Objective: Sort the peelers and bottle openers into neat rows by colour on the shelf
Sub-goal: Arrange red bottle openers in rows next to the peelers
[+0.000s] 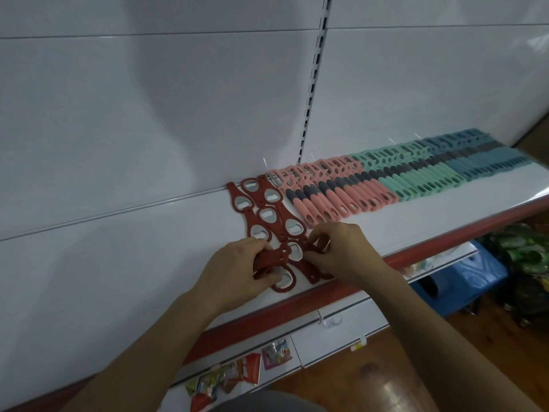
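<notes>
Head camera: your left hand [237, 267] has its fingers curled round a small bunch of red openers [271, 258], while your right hand [344, 252] pinches the end of a single red opener [310, 272] between thumb and fingertips, both just inside the near red edge of the shelf [416, 224]. Just beyond your hands, the laid-out red openers [269, 217] run in overlapping lines toward the far wall. To their right lie the pink peelers [332, 193], then the green peelers [416, 173] and the blue peelers [484, 154], packed side by side in colour blocks.
</notes>
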